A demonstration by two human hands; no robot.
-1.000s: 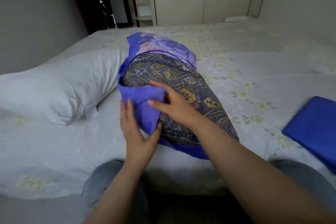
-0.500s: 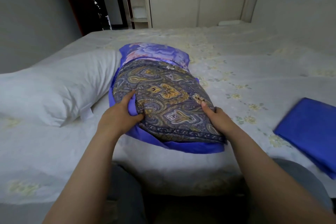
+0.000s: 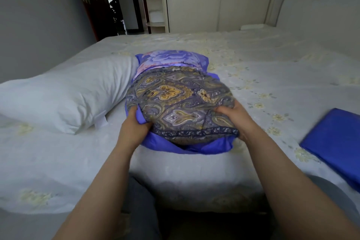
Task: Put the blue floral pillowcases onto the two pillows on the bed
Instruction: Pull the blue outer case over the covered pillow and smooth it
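Straight ahead of our hands the pillow (image 3: 181, 103) runs lengthwise away, its near end gripped equally by left hand (image 3: 134, 124), which also bunches the pillowcase (image 3: 187, 147), and right hand (image 3: 236, 117).

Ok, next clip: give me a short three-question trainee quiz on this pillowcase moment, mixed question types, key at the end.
1. True or false: the paisley pillow is already fully inside the blue floral pillowcase.
2. Multiple choice: where does the folded blue pillowcase lie? A) on the white pillow; B) on the bed to the person's right; C) under the paisley pillow.
3. Short answer: what does the left hand grip, and where is the right hand?

Key:
1. False; its near end is uncovered.
2. B.
3. The left hand grips the blue pillowcase edge at the pillow's near left corner; the right hand holds the near right corner.
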